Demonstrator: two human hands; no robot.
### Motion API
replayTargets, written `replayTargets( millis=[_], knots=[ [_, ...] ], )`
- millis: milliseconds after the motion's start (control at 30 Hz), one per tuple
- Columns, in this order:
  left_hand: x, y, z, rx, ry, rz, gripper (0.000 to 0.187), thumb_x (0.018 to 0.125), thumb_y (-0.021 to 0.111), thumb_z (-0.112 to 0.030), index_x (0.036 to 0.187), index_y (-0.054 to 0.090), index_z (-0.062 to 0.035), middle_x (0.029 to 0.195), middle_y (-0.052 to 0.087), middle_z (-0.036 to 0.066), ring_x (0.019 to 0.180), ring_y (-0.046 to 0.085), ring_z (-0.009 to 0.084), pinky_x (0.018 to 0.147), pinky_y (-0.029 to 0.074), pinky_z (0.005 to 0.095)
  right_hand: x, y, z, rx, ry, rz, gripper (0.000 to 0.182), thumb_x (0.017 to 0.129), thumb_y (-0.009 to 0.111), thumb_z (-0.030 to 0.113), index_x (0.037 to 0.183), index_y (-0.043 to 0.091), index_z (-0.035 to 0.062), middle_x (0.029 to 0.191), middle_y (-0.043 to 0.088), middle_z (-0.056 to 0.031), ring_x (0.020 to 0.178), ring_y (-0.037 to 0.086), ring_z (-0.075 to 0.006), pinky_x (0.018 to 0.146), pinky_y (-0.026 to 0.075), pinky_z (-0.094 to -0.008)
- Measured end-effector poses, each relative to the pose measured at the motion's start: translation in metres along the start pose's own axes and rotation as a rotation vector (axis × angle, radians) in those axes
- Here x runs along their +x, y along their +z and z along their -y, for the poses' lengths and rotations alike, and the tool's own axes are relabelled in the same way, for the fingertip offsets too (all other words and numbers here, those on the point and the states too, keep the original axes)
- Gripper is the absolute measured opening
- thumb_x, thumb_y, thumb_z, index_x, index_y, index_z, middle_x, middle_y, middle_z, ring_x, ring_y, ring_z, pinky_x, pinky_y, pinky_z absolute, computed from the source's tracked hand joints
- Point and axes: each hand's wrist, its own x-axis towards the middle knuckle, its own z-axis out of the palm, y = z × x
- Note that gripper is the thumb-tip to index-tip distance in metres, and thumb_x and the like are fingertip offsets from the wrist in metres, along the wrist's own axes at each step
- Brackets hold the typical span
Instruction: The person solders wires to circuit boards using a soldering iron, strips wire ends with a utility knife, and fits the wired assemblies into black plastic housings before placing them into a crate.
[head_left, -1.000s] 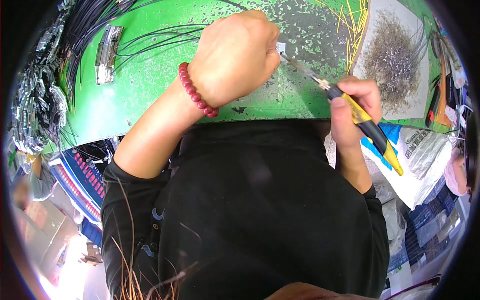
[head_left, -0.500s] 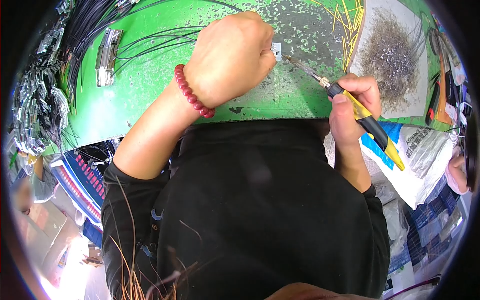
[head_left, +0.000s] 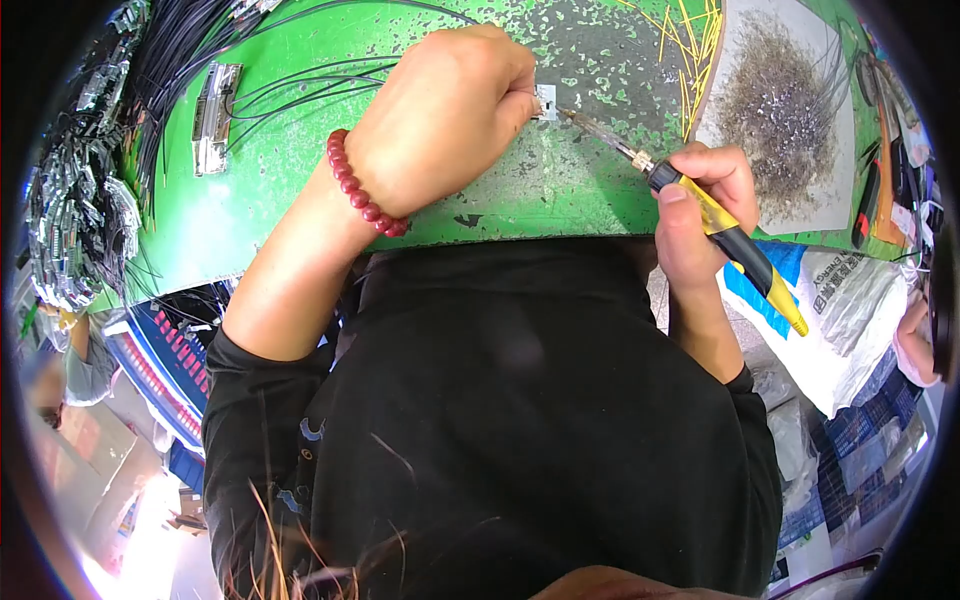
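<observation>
at the table's left edge a mass of black wires (head_left: 170, 60) spills over the green table (head_left: 300, 170), with a small metal clamp (head_left: 215, 115) lying among them. further right, the left hand (head_left: 440, 115), a red bead bracelet (head_left: 362, 185) on its wrist, is curled into a loose fist near the far middle of the table, its fingertips pinching a small white connector (head_left: 545, 102) against the surface. the hand's own bulk hides most of the connector. the tip of a soldering iron (head_left: 700, 210) touches the connector from the right; the right hand (head_left: 695, 215) is closed around its yellow and black handle near the table's near edge. beyond it, yellow wire pieces (head_left: 695, 50) lie scattered beside a grey pad (head_left: 790, 110) heaped with metal scraps at the table's right end.
</observation>
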Motion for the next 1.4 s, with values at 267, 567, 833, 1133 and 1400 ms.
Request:
replayTargets(
  millis=[267, 567, 833, 1133, 1400],
  knots=[
    [0.006, -0.001, 0.001, 0.149, 0.05, 0.044, 0.008, 0.074, 0.061, -0.004, 0.075, 0.058, 0.0027, 0.075, 0.057, 0.016, 0.07, 0.057, 0.0348, 0.064, 0.046, 0.0384, 0.001, 0.001, 0.001, -0.017, 0.029, 0.009, 0.023, 0.079, 0.069, 0.013, 0.091, 0.053, 0.0023, 0.079, 0.052, 0.0009, 0.064, 0.042, -0.0025, 0.058, 0.034, -0.0182],
    [0.001, -0.004, 0.004, -0.018, 0.022, 0.057, 0.007, 0.073, 0.064, -0.001, 0.078, 0.06, 0.0023, 0.073, 0.058, 0.013, 0.067, 0.059, 0.0274, 0.061, 0.047, 0.0329, 0.002, 0.0, 0.0, -0.015, 0.024, 0.001, 0.023, 0.079, 0.069, 0.013, 0.091, 0.053, 0.0023, 0.079, 0.052, 0.001, 0.064, 0.042, -0.0024, 0.057, 0.033, -0.0182],
    [-0.004, 0.005, 0.007, -0.023, 0.101, -0.074, 0.007, 0.075, 0.064, 0.0, 0.08, 0.058, 0.0018, 0.076, 0.057, 0.012, 0.072, 0.058, 0.0283, 0.064, 0.047, 0.0332, 0.002, 0.001, 0.0, -0.01, 0.021, -0.012, 0.024, 0.079, 0.07, 0.014, 0.091, 0.053, 0.0023, 0.077, 0.052, 0.0013, 0.063, 0.042, -0.0024, 0.056, 0.033, -0.0181],
    [-0.006, 0.005, 0.005, -0.005, 0.122, -0.055, 0.009, 0.075, 0.063, 0.001, 0.082, 0.059, 0.0006, 0.08, 0.058, 0.012, 0.075, 0.059, 0.0294, 0.066, 0.048, 0.0341, 0.002, 0.0, 0.0, -0.014, 0.027, -0.011, 0.025, 0.08, 0.07, 0.014, 0.092, 0.052, 0.0022, 0.077, 0.052, 0.0014, 0.064, 0.042, -0.0024, 0.056, 0.033, -0.018],
    [-0.009, 0.008, 0.006, 0.0, 0.137, -0.094, 0.013, 0.072, 0.065, 0.003, 0.084, 0.063, -0.0014, 0.084, 0.06, 0.01, 0.077, 0.06, 0.0278, 0.067, 0.049, 0.0329, 0.002, 0.0, 0.0, -0.004, 0.019, -0.007, 0.025, 0.08, 0.07, 0.015, 0.093, 0.052, 0.002, 0.078, 0.053, 0.001, 0.064, 0.043, -0.0026, 0.057, 0.033, -0.018]
  ],
)
